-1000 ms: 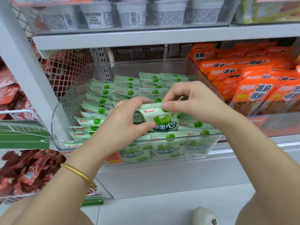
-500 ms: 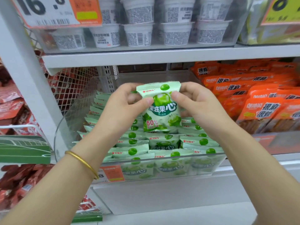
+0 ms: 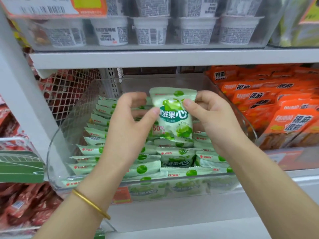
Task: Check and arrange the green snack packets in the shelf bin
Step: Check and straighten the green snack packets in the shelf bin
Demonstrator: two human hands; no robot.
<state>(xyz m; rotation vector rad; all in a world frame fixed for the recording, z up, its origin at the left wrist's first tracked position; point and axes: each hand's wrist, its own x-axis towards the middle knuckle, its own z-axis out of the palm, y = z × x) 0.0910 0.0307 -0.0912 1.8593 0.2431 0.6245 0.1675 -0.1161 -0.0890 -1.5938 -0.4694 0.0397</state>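
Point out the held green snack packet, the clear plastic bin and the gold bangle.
held green snack packet (image 3: 174,121), head view, printed front.
clear plastic bin (image 3: 63,145), head view, left wall.
gold bangle (image 3: 89,203), head view, band over wrist.

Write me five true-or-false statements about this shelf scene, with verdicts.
1. The left hand and right hand hold one packet upright over the bin. True.
2. The bin is opaque metal. False: it is clear plastic.
3. Orange packets lie right of the bin. True.
4. A bracelet circles the right wrist. False: the bracelet is on the left wrist.
5. White cups stand on the shelf above. True.
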